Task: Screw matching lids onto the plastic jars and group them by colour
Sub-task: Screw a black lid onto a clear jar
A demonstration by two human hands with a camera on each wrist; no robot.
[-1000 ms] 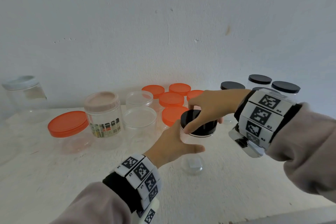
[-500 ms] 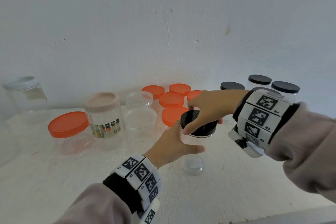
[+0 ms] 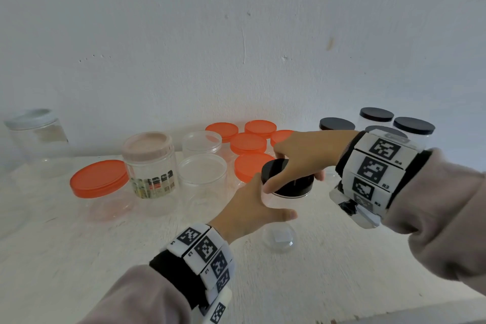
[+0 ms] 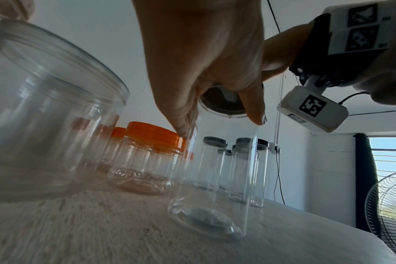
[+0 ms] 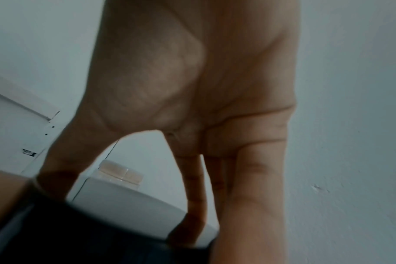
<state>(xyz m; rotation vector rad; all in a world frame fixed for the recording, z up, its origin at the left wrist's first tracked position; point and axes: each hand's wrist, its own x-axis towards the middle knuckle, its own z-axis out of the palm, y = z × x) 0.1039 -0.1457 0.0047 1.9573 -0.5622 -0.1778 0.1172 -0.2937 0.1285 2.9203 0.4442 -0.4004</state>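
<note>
A tall clear jar [image 3: 279,237] stands on the white table [image 3: 79,258] in front of me. My left hand [image 3: 259,202] grips its upper wall from the left, thumb towards me. A black lid [image 3: 274,169] sits on the jar's mouth, and my right hand [image 3: 294,181] holds it from above, thumb in front and fingers behind. From the left wrist, the jar [image 4: 215,178] shows the lid's underside [image 4: 222,102] through its wall, below my left hand [image 4: 203,62]. In the right wrist view, my right hand [image 5: 203,89] reaches down onto the blurred black lid [image 5: 79,232].
Several orange-lidded jars [image 3: 248,142] stand behind the hands, a wider one [image 3: 100,179] at the left. A pink-lidded labelled jar [image 3: 150,166] and two open clear jars [image 3: 202,168] stand between. Several black-lidded jars [image 3: 413,126] cluster at the back right. The table edge runs bottom right.
My right wrist has shifted slightly left while its fingers stay on the black lid. The left hand and the jar have not moved.
</note>
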